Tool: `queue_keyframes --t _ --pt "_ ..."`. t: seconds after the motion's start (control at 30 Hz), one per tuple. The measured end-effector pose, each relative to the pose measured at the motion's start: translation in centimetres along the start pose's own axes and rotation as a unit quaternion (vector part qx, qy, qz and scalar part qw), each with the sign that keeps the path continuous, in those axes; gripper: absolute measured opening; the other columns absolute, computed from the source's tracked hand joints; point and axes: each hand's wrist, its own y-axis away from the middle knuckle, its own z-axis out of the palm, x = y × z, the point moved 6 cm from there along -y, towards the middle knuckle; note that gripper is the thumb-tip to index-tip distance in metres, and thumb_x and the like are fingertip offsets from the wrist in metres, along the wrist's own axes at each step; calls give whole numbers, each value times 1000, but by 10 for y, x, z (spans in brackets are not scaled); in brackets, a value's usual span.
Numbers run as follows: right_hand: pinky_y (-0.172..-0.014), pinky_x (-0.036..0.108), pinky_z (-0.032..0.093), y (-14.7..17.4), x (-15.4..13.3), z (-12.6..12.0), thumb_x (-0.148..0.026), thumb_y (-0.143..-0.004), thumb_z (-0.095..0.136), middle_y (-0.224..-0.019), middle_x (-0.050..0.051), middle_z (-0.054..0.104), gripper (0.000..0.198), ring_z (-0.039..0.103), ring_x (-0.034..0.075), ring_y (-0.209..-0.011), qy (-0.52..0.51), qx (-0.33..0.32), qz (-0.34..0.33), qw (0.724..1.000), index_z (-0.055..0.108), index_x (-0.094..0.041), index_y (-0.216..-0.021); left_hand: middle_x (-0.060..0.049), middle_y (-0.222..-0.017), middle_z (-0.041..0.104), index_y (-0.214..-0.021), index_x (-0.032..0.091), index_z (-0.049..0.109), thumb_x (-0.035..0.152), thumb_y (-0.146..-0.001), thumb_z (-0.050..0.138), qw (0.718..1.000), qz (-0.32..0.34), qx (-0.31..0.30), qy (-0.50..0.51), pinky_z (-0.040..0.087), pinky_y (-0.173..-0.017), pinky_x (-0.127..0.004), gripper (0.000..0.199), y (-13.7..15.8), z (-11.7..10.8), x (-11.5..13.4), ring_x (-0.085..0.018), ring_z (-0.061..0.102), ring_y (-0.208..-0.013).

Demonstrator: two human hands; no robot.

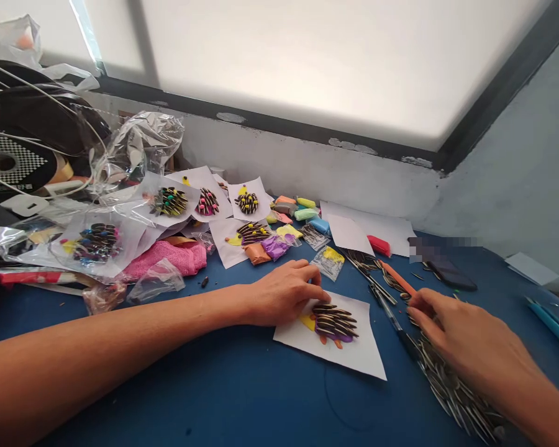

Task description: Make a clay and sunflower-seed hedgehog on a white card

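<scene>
My left hand (284, 292) is closed, its fingertips meeting at the upper left edge of a hedgehog figure (335, 321). The figure has dark striped seeds for spines, a yellow head, a purple body and orange feet, on white paper (363, 360). Whatever is between those fingertips is hidden. On the right, my right hand (447, 323) has its fingers curled round the near end of an orange stick-like tool (397, 277). Beneath that hand spreads a pile of striped seeds (451, 388), partly covered by it. A black-and-clear pen (395, 323) lies between paper and pile.
Several similar seed hedgehogs (248, 202) on paper stand at the back left, beside a pink cloth (181, 257) and clear plastic wrap (140, 149). Coloured clay packets (306, 214) lie behind the hands. A dark phone (449, 273) sits at the right, near a blue object (554, 326).
</scene>
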Motion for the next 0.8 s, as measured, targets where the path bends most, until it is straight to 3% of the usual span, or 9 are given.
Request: queue_keyframes --t 0.07,0.17,0.33,0.8 --pt "-40 33 39 2 6 -1 -33 -84 48 -59 6 67 25 62 24 -47 9 -32 -1 999 65 -24 -69 -8 -99 60 -111 23 71 11 -94 50 1000 -1 4 0 42 -77 -30 30 0 0 0 -18 48 -87" --pt "-45 33 43 7 8 4 -33 -79 57 -67 4 71 17 66 24 -56 15 -72 -20 997 68 -26 -69 -8 -101 60 -111 22 71 11 -94 49 1000 -1 0 0 43 -78 -31 30 0 0 0 -18 48 -86" --pt "-48 30 39 12 2 15 -19 -77 59 -65 0 69 15 64 21 -58 35 -112 -48 992 63 -26 -64 -9 -101 59 -114 22 70 10 -95 47 1000 -3 -16 0 43 -82 -33 33 0 0 1 -19 48 -88" --pt "-43 30 31 6 -3 10 -19 -79 53 -56 3 61 22 56 20 -46 47 -62 -19 997 51 -24 -58 -8 -102 60 -114 23 70 10 -95 46 1000 -4 -12 5 43 -80 -33 34 0 1 0 -19 48 -88"
